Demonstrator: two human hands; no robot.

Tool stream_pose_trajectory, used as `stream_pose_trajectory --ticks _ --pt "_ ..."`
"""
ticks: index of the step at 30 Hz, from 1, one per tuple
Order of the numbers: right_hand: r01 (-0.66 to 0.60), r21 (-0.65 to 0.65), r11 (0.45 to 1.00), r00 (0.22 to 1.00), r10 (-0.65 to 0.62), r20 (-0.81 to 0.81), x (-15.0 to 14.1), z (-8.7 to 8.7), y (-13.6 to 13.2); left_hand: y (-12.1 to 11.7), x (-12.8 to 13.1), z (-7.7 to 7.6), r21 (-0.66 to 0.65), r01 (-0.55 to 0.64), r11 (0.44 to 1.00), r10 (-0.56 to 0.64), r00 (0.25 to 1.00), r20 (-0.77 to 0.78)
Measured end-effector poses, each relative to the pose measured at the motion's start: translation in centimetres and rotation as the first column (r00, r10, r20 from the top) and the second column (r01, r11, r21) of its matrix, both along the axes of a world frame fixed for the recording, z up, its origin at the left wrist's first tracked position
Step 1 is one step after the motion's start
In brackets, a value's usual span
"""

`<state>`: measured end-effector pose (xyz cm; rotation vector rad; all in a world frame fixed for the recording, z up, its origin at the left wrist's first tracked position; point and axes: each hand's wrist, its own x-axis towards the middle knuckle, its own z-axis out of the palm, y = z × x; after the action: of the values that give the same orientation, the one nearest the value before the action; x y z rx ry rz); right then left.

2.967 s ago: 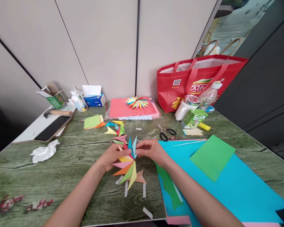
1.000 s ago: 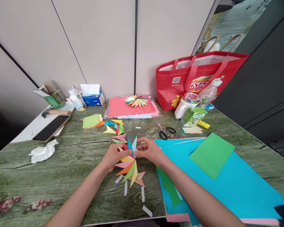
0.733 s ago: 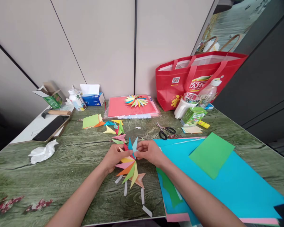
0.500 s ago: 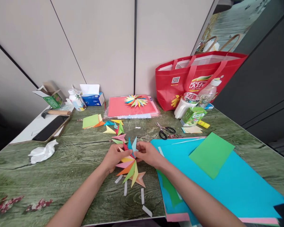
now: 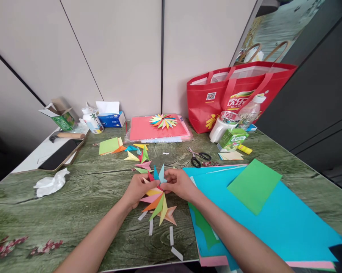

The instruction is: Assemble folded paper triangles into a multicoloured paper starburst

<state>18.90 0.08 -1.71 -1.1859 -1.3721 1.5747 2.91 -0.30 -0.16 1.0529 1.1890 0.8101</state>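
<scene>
Between both hands is a partly round paper star (image 5: 154, 200) made of folded points in yellow, green, orange, pink, red and blue. My left hand (image 5: 137, 188) pinches its left side, thumb on top. The fingers of my right hand (image 5: 176, 184) close on the light blue point (image 5: 162, 175) at the upper right. Under the star lies a peach folded piece (image 5: 170, 215), partly covered. White paper strips (image 5: 171, 236) are scattered just below it. Beyond my left hand, loose folded pieces (image 5: 144, 165) in pink, green, yellow and blue rest on the table.
Large blue sheets (image 5: 262, 223) with a green square (image 5: 255, 186) on top cover the right side. Scissors (image 5: 198, 157) lie behind them. A finished paper star (image 5: 163, 121) sits on a red pack (image 5: 139, 129). Left are a phone (image 5: 60, 153) and crumpled tissue (image 5: 52, 183).
Almost nothing differs. The lower points of the paper star have shifted very slightly to the right, while both hands keep their hold on it.
</scene>
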Motion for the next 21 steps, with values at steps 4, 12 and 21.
stream_pose_trajectory --ticks 4,12,21 --pt "0.026 0.031 0.999 0.997 -0.028 0.067 0.0 -0.6 0.2 0.0 0.0 -0.2 0.023 -0.016 1.000 0.016 1.000 -0.019" --pt "0.002 0.040 0.999 0.999 -0.003 0.038 -0.1 0.0 0.1 -0.1 0.0 0.0 0.017 -0.029 0.999 0.029 1.000 -0.006" --pt "-0.056 0.032 0.998 0.995 0.059 -0.085 0.4 0.6 0.5 0.3 -1.1 1.2 -0.140 0.124 0.982 -0.109 0.988 0.107"
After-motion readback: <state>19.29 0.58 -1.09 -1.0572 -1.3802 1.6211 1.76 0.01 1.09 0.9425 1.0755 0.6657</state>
